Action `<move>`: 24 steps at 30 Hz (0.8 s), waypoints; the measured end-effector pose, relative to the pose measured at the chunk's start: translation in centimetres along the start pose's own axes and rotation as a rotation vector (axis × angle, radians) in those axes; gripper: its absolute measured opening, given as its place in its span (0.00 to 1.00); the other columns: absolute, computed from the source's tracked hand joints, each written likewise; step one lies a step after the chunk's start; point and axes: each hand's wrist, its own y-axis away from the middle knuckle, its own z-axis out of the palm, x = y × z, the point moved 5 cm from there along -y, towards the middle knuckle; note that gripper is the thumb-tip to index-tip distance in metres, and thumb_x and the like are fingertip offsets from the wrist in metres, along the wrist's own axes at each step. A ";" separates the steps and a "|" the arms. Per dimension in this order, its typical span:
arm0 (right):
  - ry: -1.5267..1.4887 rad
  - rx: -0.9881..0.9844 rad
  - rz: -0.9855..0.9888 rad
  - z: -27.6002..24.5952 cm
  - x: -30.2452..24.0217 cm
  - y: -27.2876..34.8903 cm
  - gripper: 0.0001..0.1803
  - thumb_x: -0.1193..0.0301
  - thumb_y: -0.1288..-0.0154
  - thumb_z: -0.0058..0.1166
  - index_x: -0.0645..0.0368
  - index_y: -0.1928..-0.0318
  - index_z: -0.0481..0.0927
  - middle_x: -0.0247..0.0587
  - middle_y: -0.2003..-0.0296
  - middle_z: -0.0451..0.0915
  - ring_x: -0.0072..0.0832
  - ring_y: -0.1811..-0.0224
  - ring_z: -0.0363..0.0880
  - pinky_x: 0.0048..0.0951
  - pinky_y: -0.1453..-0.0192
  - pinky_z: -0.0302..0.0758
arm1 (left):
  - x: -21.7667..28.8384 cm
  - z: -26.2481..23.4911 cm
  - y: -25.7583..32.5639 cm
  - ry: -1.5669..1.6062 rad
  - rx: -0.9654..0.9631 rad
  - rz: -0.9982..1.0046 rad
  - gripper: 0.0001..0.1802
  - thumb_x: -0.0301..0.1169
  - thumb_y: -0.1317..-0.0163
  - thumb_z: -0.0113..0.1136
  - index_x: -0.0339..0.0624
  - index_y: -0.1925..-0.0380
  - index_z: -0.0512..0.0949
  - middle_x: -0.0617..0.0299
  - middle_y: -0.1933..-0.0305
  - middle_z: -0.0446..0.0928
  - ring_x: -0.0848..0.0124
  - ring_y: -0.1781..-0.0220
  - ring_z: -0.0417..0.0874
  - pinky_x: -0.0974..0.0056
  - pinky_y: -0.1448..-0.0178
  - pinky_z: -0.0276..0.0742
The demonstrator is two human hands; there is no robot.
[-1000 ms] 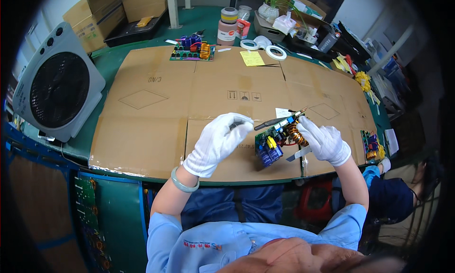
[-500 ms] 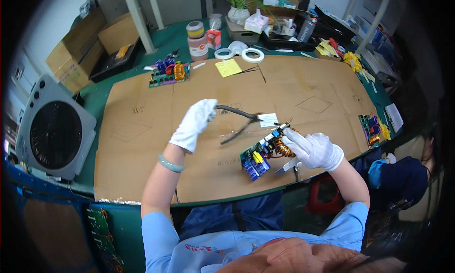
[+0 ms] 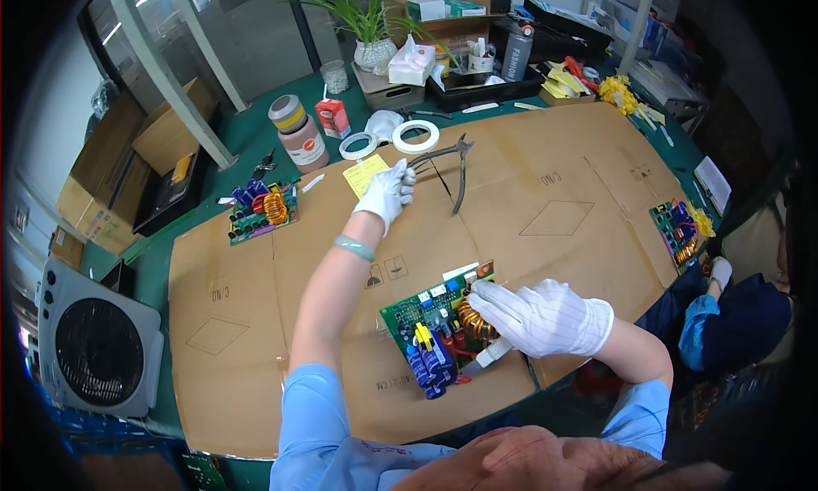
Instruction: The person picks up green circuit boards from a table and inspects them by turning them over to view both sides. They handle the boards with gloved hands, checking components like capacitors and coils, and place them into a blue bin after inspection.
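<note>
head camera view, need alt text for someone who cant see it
A person in white gloves sits at a cardboard-covered bench: the left hand reaches forward holding open pliers, while the right hand steadies a green circuit board close to the body. Two tape rolls and another circuit board lie farther back.

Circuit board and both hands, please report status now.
Left hand holds pliers out over cardboard. Right hand grips green circuit board. Nothing between them.
</note>
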 end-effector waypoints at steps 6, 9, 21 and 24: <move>0.011 -0.045 0.011 1.4 0.8 -0.2 0.28 0.62 0.36 0.56 0.67 0.40 0.79 0.55 0.45 0.84 0.19 0.75 0.79 0.21 0.80 0.67 | 0.2 1.4 -2.4 -0.466 0.078 0.165 0.19 0.42 0.24 0.55 0.38 0.49 0.81 0.64 0.63 0.84 0.79 0.75 0.66 0.72 0.72 0.66; -0.010 -0.023 0.047 2.0 0.9 -0.3 0.29 0.63 0.38 0.57 0.67 0.39 0.77 0.55 0.45 0.83 0.20 0.76 0.78 0.23 0.80 0.67 | 1.7 -0.8 0.5 -0.584 0.142 0.197 0.23 0.43 0.25 0.55 0.38 0.40 0.78 0.61 0.53 0.85 0.78 0.71 0.72 0.72 0.70 0.69; 0.034 -0.145 -0.091 -3.1 -2.2 -5.3 0.24 0.64 0.33 0.54 0.60 0.40 0.77 0.43 0.45 0.83 0.27 0.71 0.80 0.30 0.75 0.77 | 5.1 -5.8 32.2 -0.772 0.112 0.261 0.24 0.45 0.26 0.59 0.35 0.42 0.80 0.58 0.54 0.85 0.79 0.66 0.79 0.72 0.60 0.75; -0.110 -0.337 -0.197 -4.1 -5.4 -9.4 0.24 0.62 0.33 0.56 0.59 0.40 0.76 0.42 0.50 0.83 0.32 0.69 0.83 0.34 0.72 0.81 | 3.6 -8.6 40.2 -0.697 0.239 0.277 0.23 0.45 0.26 0.59 0.37 0.43 0.80 0.60 0.55 0.86 0.79 0.65 0.79 0.72 0.60 0.76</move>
